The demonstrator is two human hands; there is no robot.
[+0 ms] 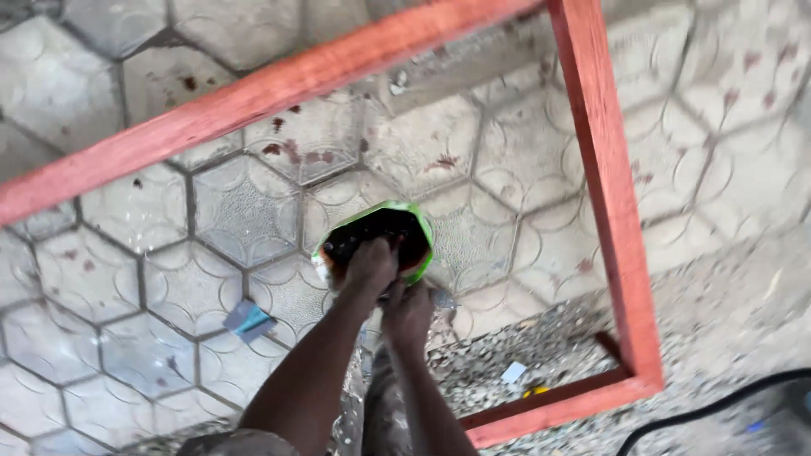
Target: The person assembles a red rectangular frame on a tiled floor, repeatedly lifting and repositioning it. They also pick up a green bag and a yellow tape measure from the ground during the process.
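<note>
A green cut-open container (420,226) with a dark liquid inside hangs over the paved ground at the middle of the view. My left hand (370,263) reaches over its near rim with the fingers down inside; whatever they hold is hidden. Just below, my right hand (407,311) grips the underside of the container and holds it up. A large red-stained wooden frame (610,194) stands around and behind both hands, with its top bar slanting across the upper left.
Hexagonal patterned paving stones (241,207) with dark red stains cover the ground. A blue scrap (247,320) lies at lower left, a white scrap (513,372) on gravel at lower right, and a black cable (718,404) curves along the bottom right.
</note>
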